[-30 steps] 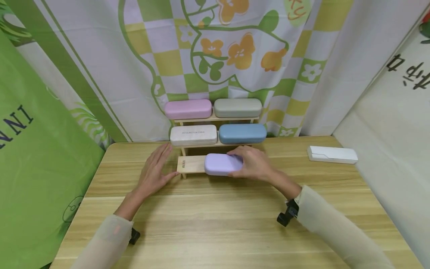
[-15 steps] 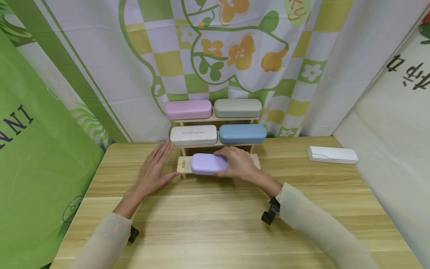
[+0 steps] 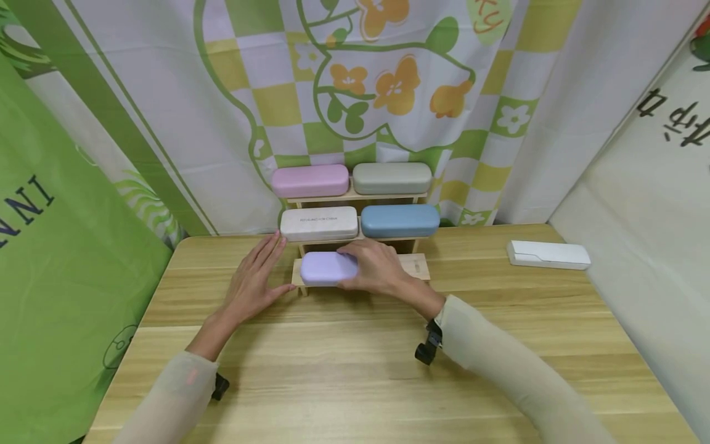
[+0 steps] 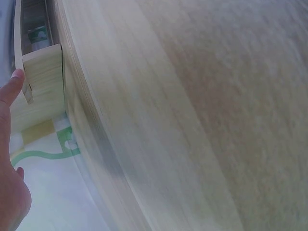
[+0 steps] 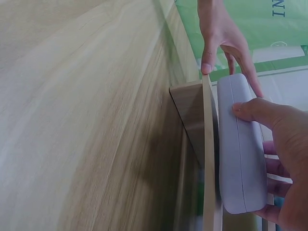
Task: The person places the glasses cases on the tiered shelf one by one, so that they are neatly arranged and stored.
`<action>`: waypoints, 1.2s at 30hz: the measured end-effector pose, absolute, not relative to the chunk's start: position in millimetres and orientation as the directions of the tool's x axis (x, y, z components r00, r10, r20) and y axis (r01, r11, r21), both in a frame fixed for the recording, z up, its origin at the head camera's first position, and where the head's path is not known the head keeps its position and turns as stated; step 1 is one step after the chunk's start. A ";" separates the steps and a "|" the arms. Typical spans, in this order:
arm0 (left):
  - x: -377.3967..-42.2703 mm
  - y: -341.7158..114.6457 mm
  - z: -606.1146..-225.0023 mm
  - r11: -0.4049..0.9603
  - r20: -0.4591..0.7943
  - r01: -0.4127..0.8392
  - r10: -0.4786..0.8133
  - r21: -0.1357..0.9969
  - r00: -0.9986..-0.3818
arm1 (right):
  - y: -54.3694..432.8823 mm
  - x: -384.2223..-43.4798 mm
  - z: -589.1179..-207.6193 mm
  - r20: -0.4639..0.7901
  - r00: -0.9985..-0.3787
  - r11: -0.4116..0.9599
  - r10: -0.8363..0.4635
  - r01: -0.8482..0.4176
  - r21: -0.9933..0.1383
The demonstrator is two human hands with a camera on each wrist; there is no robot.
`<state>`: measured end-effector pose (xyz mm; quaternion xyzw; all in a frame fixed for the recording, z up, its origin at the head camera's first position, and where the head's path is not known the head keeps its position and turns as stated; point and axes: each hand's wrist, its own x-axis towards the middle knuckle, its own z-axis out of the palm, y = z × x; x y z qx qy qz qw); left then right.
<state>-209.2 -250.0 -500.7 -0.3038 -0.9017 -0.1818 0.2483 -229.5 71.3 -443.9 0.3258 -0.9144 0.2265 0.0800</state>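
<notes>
A three-step wooden rack [image 3: 415, 266] stands at the back of the table. My right hand [image 3: 374, 266] grips a lavender glasses case [image 3: 328, 269] at its right part, thumb in front and fingers behind. The case is over the left part of the lowest step, and in the right wrist view a narrow dark gap shows between the case and the board [image 5: 209, 144]. My left hand [image 3: 249, 280] has its fingers straight, with the thumb tip touching the left end of the lowest step [image 4: 26, 86]. On the middle step are a white case [image 3: 318, 223] and a blue case [image 3: 399, 221].
Pink [image 3: 310, 180] and grey-green [image 3: 392, 178] cases occupy the top step. A slim white case [image 3: 548, 255] lies on the wooden table [image 3: 355, 370] toward the right. Printed curtains [image 3: 388, 80] hang right behind the rack, and green cloth [image 3: 66, 259] hangs at the left.
My right hand has moved left along the lowest step with the lavender case, from its middle-right to its left part. The left hand has stayed almost still at the step's end.
</notes>
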 end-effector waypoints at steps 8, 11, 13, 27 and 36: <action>-207.6 -250.6 -500.2 0.746 0.541 0.634 0.455 0.201 -0.707 | 56.9 -229.9 -445.1 0.302 -0.769 0.694 -0.563 -0.639 -0.332; -207.2 -250.1 -500.1 0.749 0.535 0.629 0.450 0.210 -0.715 | 52.2 -229.9 -445.2 0.298 -0.766 0.700 -0.569 -0.642 -0.313; -207.2 -249.9 -500.1 0.749 0.535 0.627 0.448 0.213 -0.716 | 49.5 -229.9 -445.7 0.297 -0.764 0.702 -0.573 -0.644 -0.303; -209.4 -249.3 -499.0 0.762 0.511 0.611 0.446 0.213 -0.735 | 46.8 -230.8 -452.8 0.379 -0.695 0.676 -0.611 -0.707 -0.208; -211.6 -252.0 -502.1 0.744 0.538 0.636 0.457 0.205 -0.708 | 45.0 -230.3 -453.2 0.392 -0.656 0.658 -0.645 -0.738 -0.151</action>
